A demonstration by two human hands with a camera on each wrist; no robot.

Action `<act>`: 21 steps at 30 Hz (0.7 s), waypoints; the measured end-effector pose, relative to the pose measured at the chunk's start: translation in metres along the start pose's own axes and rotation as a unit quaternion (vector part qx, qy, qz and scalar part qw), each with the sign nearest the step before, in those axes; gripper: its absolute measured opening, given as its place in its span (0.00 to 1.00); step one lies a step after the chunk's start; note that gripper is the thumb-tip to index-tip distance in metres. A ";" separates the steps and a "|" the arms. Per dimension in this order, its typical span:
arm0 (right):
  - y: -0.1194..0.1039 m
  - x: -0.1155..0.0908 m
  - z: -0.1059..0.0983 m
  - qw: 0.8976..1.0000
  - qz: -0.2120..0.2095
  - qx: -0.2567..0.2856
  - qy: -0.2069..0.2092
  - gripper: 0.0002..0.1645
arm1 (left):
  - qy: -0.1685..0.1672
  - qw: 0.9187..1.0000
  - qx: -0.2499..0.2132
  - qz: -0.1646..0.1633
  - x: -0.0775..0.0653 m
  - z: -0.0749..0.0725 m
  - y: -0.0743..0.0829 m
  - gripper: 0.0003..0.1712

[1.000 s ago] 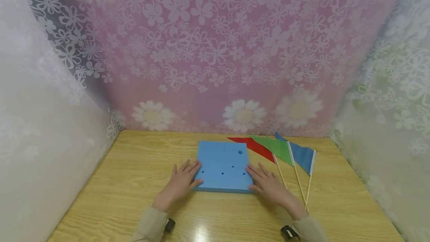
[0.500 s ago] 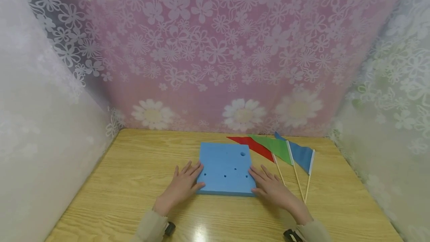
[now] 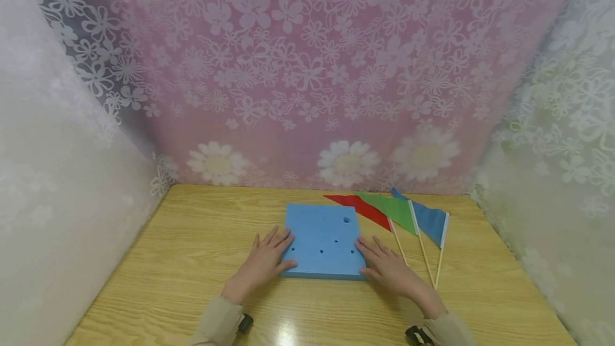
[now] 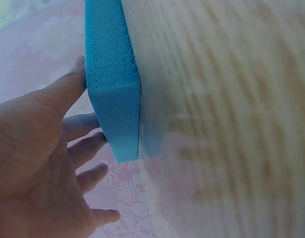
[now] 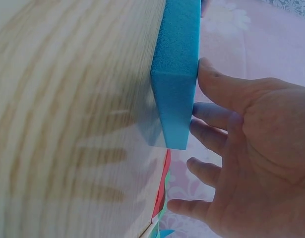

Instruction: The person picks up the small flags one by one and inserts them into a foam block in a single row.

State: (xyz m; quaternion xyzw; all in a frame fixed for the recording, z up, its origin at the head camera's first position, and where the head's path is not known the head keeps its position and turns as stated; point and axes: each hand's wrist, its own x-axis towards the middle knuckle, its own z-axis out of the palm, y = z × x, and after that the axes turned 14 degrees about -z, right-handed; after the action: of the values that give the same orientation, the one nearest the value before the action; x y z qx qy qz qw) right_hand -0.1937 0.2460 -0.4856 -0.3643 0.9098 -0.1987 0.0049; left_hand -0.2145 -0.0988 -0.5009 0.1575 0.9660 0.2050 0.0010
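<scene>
A flat blue foam block (image 3: 312, 228) with several small holes in its top lies on the wooden table. My left hand (image 3: 259, 265) rests at its left edge, fingers spread, with thumb and some fingertips on the top. At the opposite edge my right hand (image 3: 391, 271) touches the block in the same way. In the left wrist view the thumb (image 4: 70, 88) and fingers are extended along the block's upper edge. The right wrist view has the right thumb (image 5: 216, 87) against the block's top edge, with the other fingers apart.
Right of the block lie a red pennant flag (image 3: 367, 211), a green one (image 3: 396, 213) and a blue one (image 3: 430, 223), overlapping, on thin wooden sticks. Their lower stick ends pass near my right hand. A pink floral curtain (image 3: 288, 95) hangs behind the table (image 3: 192, 218).
The foam block has shifted slightly to the right and toward me, with both hands on its edges. My left hand has moved a little further onto the block's top. The flags stay put.
</scene>
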 end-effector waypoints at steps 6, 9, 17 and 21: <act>0.004 0.003 -0.001 1.000 -0.019 -0.003 0.008 0.38 | -0.006 1.000 -0.004 -0.006 0.000 -0.001 0.001 0.40; 0.009 0.005 -0.003 0.999 -0.024 0.013 0.038 0.35 | -0.005 1.000 -0.007 -0.006 -0.001 -0.002 0.002 0.40; 0.033 0.003 -0.028 0.980 0.055 0.015 0.192 0.22 | -0.009 1.000 -0.006 -0.011 0.000 0.001 0.001 0.40; 0.051 -0.003 -0.039 0.969 0.115 0.087 0.199 0.23 | -0.005 1.000 -0.006 -0.007 0.000 0.002 0.000 0.40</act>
State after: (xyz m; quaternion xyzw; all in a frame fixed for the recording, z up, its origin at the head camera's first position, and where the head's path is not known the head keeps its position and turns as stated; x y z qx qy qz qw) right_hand -0.2311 0.2954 -0.4685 -0.2081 0.9076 -0.3438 -0.1214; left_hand -0.2145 -0.0979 -0.5027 0.1519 0.9658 0.2100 0.0086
